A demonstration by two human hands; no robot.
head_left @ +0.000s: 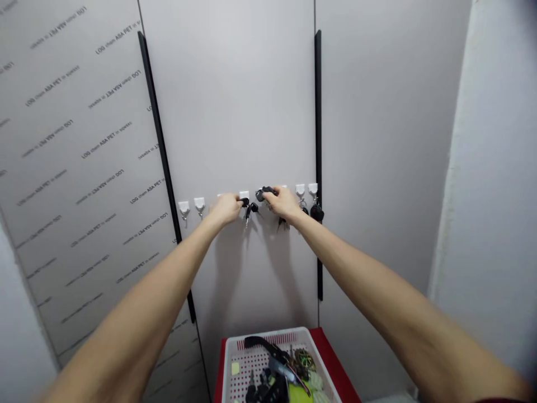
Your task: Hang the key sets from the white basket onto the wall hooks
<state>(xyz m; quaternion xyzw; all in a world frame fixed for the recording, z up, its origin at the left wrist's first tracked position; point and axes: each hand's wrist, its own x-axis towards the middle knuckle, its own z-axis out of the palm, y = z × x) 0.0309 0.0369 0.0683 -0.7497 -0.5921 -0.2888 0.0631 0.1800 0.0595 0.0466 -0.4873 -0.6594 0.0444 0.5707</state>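
Black keys point(265, 193) lie at the left fingertips of the right hand's grip point(285, 202), which is closed around them. Farther left, the left hand's grip point(226, 208) pinches a black key head point(244, 201) just below a white hook point(244, 194). Nearer sits a white basket point(293, 334).

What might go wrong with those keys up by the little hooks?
The right hand might fumble the dark bunch it pinches, perhaps dropping it toward the cluttered basket below. The keys dangling near the left hand could get knocked loose.
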